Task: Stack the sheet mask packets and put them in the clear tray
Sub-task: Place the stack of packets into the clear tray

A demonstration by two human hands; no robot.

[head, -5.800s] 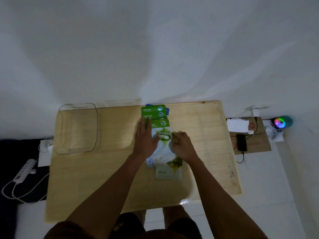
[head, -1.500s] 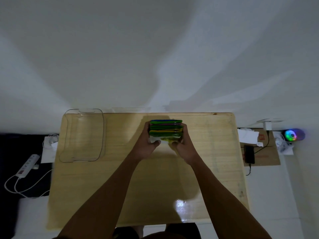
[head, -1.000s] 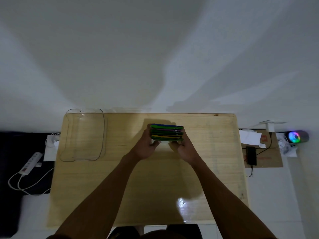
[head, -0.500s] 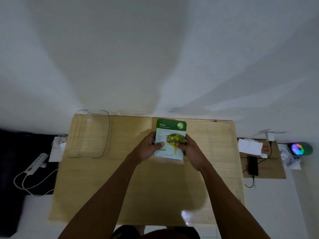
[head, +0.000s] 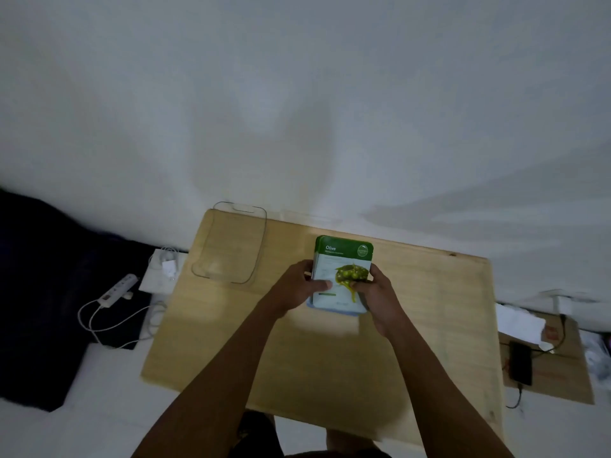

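While the clear tray (head: 231, 246) sits with nothing in it at the table's (head: 429, 325) far left corner, the stack of sheet mask packets (head: 342, 276) is held above mid-table, right of the tray. The left hand (head: 297, 287) and right hand (head: 377, 294) clasp its sides. Its top packet is green and white, marked "Olive". A power strip (head: 117, 289) lies on the floor at left, a phone (head: 520, 361) at right.

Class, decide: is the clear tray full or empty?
Empty: bare wood shows through the clear tray; both hands hold the packet stack.
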